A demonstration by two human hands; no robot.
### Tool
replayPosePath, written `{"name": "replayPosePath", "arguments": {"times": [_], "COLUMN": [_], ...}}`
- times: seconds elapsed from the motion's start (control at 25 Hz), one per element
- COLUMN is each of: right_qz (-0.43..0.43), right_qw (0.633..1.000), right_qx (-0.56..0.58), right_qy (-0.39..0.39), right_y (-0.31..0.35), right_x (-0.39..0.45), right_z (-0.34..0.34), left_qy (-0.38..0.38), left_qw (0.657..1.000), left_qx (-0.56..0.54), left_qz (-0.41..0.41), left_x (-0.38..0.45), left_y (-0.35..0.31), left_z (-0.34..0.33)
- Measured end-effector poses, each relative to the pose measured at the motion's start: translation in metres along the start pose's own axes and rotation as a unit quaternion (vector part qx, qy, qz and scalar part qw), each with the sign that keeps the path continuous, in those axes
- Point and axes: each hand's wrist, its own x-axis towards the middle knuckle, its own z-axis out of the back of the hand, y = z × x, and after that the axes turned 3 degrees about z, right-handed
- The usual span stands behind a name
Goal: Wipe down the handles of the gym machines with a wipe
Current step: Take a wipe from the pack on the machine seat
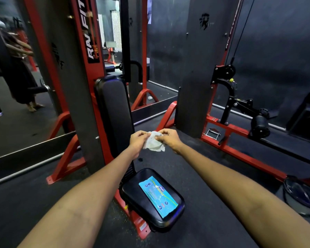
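Both arms reach out in front of me over a red gym machine. My left hand (137, 140) and my right hand (168, 139) each pinch the top edge of a crumpled white wipe (154, 144), which hangs between them in the air. Below, a blue wipes packet (157, 196) lies flat on the black padded seat (132, 194). The seat's upright black back pad (113, 111) stands just left of my hands. A metal stirrup cable handle (212, 134) rests on the red base frame of the machine to the right.
A red and grey weight-stack column (75, 83) rises at the left. A second grey column (195, 77) with a pulley and cable stands at the right. A mirror wall runs behind. A black bin with a liner (301, 196) sits at the lower right.
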Motion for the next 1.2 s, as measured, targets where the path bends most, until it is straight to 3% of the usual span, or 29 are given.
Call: {"name": "replayPosePath", "arguments": {"times": [0.2, 0.4, 0.48, 0.6, 0.72, 1.0, 1.08, 1.2], "right_qz": [-0.039, 0.063, 0.076, 0.009, -0.054, 0.035, 0.04, -0.057], "right_qw": [0.99, 0.997, 0.996, 0.998, 0.991, 0.995, 0.998, 0.991], "right_qx": [0.113, 0.01, -0.006, 0.052, 0.111, -0.067, -0.026, 0.119], "right_qy": [-0.069, 0.049, 0.046, -0.029, -0.043, -0.059, -0.03, 0.03], "right_y": [0.001, 0.006, 0.008, 0.008, 0.002, 0.002, 0.007, 0.014], "right_x": [0.001, -0.003, -0.004, -0.003, -0.004, -0.02, -0.022, -0.029], "right_z": [-0.001, 0.003, -0.001, -0.007, -0.011, -0.001, 0.0, 0.0], "left_qy": [-0.054, 0.001, 0.018, 0.056, 0.069, 0.072, 0.057, 0.03], "left_qw": [0.997, 0.999, 0.994, 0.983, 0.985, 0.989, 0.994, 0.999], "left_qx": [-0.05, -0.027, -0.077, -0.149, -0.132, -0.105, -0.082, -0.032], "left_qz": [0.005, 0.045, 0.075, 0.095, 0.086, 0.073, 0.053, 0.013], "left_x": [0.003, 0.003, -0.002, -0.011, -0.017, -0.022, -0.025, -0.025], "left_y": [0.0, -0.004, -0.007, -0.011, -0.011, 0.0, 0.003, 0.008], "left_z": [0.002, -0.001, -0.001, 0.0, -0.002, -0.005, -0.008, -0.008]}}
